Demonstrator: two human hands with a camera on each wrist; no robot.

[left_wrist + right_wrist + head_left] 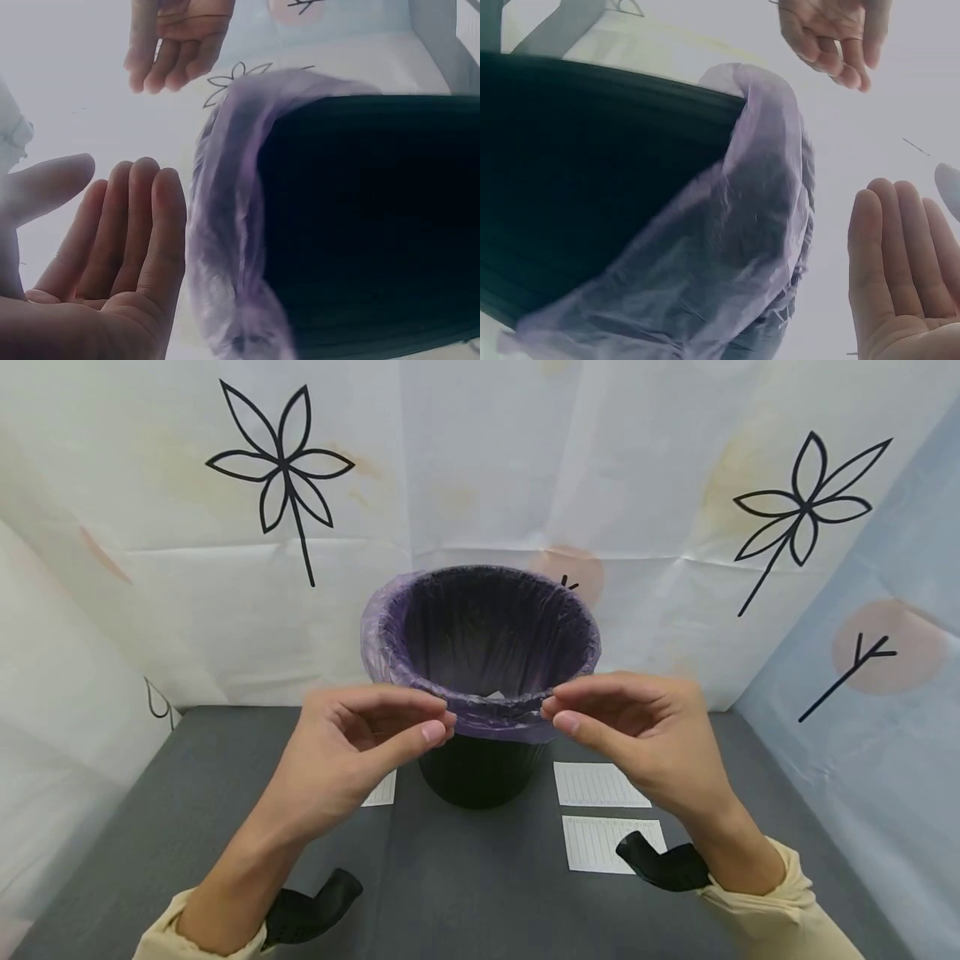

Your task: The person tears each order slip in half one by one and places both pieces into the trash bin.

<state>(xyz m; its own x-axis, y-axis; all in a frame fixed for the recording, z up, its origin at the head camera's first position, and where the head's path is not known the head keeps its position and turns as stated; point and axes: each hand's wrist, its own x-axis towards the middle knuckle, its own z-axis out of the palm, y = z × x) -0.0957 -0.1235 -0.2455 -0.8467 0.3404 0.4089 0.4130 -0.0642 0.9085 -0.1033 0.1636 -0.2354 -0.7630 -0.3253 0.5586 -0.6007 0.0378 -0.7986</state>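
Observation:
A black trash can [480, 772] stands upright, lined with a purple plastic bag [386, 627] whose edge is folded over the rim all round. In the right wrist view the bag [757, 202] drapes further down one side of the can. My left hand [367, 743] hovers in front of the rim at the left, fingers extended together and thumb apart from them, holding nothing. Mirroring it on the right, my right hand [637, 735] has its fingers loosely bent with nothing between them. In the wrist views both palms face upward beside the bag, apart from it.
Two printed paper sheets [602, 785] lie on the dark grey table [465, 893] to the right of the can. Another sheet [382, 791] shows partly behind my left hand. White patterned cloth [480, 460] hangs close behind the can. Black wrist mounts [667, 864] stick out below my hands.

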